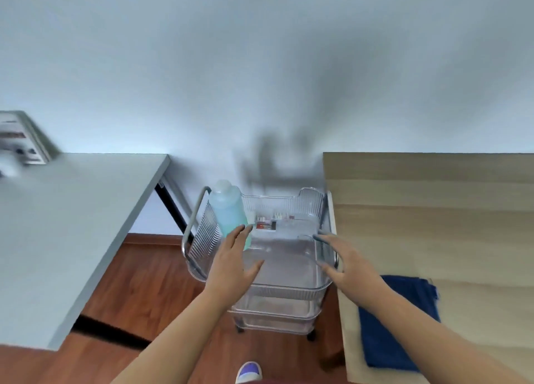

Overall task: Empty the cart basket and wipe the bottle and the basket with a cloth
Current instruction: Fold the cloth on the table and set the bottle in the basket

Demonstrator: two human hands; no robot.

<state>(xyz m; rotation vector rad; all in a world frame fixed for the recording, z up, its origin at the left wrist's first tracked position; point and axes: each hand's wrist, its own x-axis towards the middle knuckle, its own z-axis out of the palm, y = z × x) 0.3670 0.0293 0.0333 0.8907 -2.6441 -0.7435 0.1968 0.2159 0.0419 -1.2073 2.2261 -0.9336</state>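
Note:
A clear plastic cart basket [289,204] tops a small wheeled cart between two tables. A pale blue bottle [228,210] with a white cap stands upright in the basket's far left corner. My left hand [235,259] reaches over the basket's left side with straight fingers, fingertips just in front of the bottle. My right hand [344,258] hovers spread at the basket's right rim, holding nothing. A dark blue cloth [396,323] lies on the wooden table to the right, partly behind my right forearm. The frame is blurred.
A grey table [72,224] stands to the left, with a blurred box [20,141] at its far corner. A light wooden table [433,210] stands to the right. Small labelled items [267,223] lie at the basket's far wall. Lower cart tiers [274,317] sit underneath, above a brown wooden floor.

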